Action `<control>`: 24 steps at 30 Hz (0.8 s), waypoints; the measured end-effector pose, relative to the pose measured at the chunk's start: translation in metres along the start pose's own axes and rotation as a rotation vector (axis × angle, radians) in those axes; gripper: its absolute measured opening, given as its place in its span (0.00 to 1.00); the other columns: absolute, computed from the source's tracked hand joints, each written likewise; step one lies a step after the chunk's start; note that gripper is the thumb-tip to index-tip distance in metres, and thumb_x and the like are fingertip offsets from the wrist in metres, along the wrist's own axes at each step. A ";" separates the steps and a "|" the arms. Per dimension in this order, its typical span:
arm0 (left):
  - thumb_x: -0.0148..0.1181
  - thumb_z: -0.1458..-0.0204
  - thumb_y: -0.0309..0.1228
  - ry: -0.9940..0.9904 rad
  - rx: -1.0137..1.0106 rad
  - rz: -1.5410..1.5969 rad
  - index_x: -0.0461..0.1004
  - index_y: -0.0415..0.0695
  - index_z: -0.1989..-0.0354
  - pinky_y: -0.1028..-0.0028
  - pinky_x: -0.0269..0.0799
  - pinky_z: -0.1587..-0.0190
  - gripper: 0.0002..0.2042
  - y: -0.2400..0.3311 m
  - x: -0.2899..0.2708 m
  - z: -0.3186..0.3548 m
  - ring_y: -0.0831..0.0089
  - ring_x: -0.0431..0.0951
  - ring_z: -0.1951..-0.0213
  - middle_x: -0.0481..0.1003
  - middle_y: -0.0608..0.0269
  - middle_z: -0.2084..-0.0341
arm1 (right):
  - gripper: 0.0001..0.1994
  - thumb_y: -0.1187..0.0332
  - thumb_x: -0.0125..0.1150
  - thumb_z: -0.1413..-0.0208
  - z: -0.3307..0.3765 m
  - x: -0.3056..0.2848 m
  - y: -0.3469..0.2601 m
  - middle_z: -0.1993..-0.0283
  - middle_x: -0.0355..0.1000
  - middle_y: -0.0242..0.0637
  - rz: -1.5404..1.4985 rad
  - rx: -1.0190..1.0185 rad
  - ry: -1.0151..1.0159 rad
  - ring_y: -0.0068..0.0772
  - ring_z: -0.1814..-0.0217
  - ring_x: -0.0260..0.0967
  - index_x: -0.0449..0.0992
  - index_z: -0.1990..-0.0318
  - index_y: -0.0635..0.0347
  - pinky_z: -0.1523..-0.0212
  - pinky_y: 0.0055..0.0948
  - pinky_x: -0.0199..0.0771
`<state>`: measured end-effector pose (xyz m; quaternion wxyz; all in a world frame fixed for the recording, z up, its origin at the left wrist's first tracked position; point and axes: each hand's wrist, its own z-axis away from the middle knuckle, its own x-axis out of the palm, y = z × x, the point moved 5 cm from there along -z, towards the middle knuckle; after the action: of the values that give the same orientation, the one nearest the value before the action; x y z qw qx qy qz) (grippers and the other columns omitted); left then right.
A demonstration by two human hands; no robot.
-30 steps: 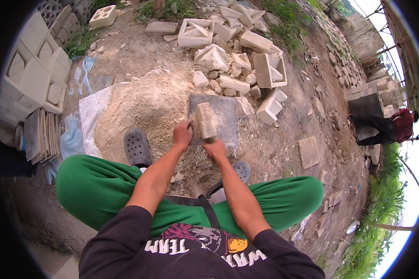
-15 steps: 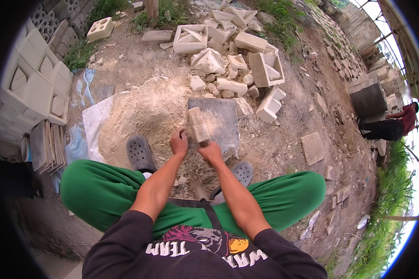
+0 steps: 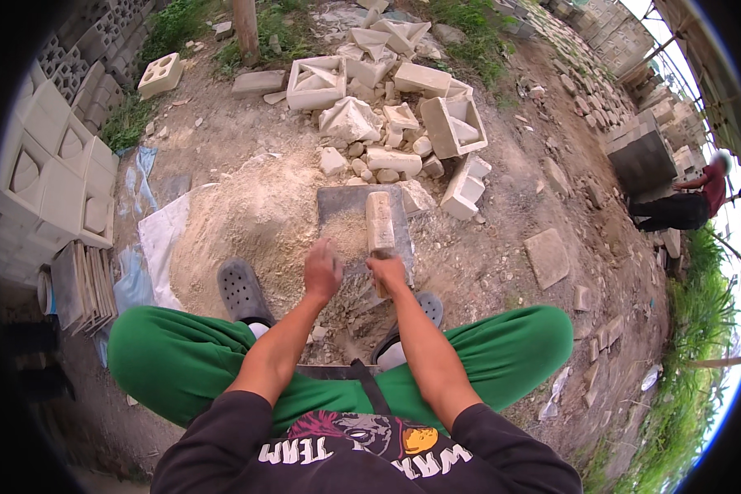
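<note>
Your right hand (image 3: pixel 387 270) grips the near end of the pale wooden block (image 3: pixel 379 221), hiding that end. Centre frame on the grey slab (image 3: pixel 337 206), its long axis points away from you. Your left hand (image 3: pixel 322 270) hovers, fingers curled, holding nothing.

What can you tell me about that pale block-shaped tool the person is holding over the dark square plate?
The block tool is a long, narrow, pale sandy-coloured piece that looks like wood or stone, dusted with the same powder as the ground. It lies lengthwise on the dark square plate, pointing away from the person. The right hand grips its near end; whether there is a separate handle is hidden by the fingers. The left hand rests beside it on the sandy material, not touching it. Broken blocks lie just beyond.
</note>
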<state>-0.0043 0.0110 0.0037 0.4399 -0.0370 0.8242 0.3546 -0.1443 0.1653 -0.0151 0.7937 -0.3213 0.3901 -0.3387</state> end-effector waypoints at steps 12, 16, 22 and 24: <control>0.61 0.46 0.46 -0.416 0.167 -0.147 0.51 0.31 0.30 0.54 0.44 0.27 0.42 0.019 0.006 0.030 0.49 0.47 0.27 0.51 0.40 0.29 | 0.22 0.51 0.70 0.59 0.031 0.013 -0.017 0.72 0.80 0.47 0.481 -0.209 0.048 0.40 0.71 0.81 0.83 0.63 0.62 0.66 0.36 0.80; 0.62 0.48 0.45 -0.359 0.080 -0.130 0.52 0.30 0.31 0.56 0.42 0.27 0.42 0.015 0.002 0.037 0.47 0.48 0.27 0.52 0.40 0.30 | 0.25 0.52 0.71 0.62 0.005 0.011 0.017 0.70 0.80 0.48 0.416 -0.063 -0.051 0.42 0.68 0.81 0.83 0.61 0.64 0.64 0.37 0.80; 0.62 0.47 0.41 -0.177 -0.083 -0.135 0.55 0.31 0.33 0.57 0.44 0.27 0.38 -0.009 -0.004 0.042 0.48 0.51 0.29 0.55 0.42 0.32 | 0.14 0.60 0.70 0.54 0.022 0.014 0.009 0.79 0.76 0.37 0.138 -0.301 0.029 0.28 0.83 0.72 0.81 0.70 0.64 0.78 0.30 0.73; 0.62 0.47 0.40 -0.168 -0.089 -0.181 0.56 0.32 0.33 0.57 0.46 0.28 0.37 -0.011 -0.009 0.040 0.49 0.52 0.30 0.57 0.43 0.32 | 0.16 0.58 0.71 0.55 0.029 0.022 0.009 0.78 0.76 0.40 0.204 -0.249 -0.103 0.30 0.81 0.74 0.81 0.69 0.66 0.77 0.31 0.74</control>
<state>0.0337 0.0254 -0.0102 0.5354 -0.1008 0.7613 0.3516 -0.1072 0.1603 -0.0170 0.7970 -0.3927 0.4184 -0.1884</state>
